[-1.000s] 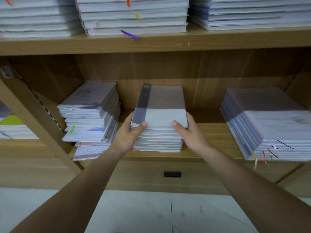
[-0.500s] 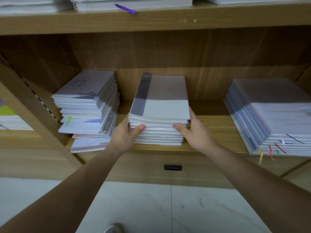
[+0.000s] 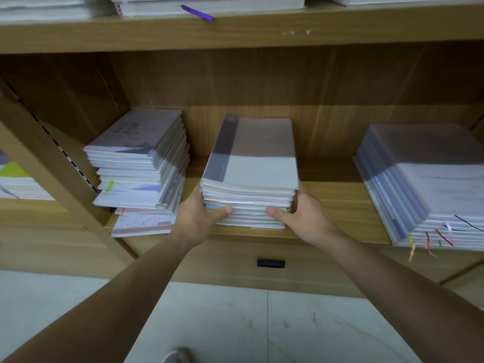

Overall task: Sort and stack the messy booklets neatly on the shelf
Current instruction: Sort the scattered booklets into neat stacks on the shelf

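On the shelf (image 3: 337,197), the middle stack of booklets (image 3: 258,163) is gripped at both front corners by the left hand (image 3: 195,218) and right hand (image 3: 305,218). A messy stack (image 3: 138,158) is listed left of that stack, a tabbed stack (image 3: 432,184) right of it.

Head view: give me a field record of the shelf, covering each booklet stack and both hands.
shelf: wooden; carries three booklet stacks at this level
middle stack: fairly even, held from both sides
left hand: grips its left side, thumb on front edge
right hand: grips its right side, thumb on front edge
left stack: messy, booklets skewed, bottom ones jutting forward
right stack: leaning sideways, coloured tabs at front
purple tab: sticks out of a stack on the level above
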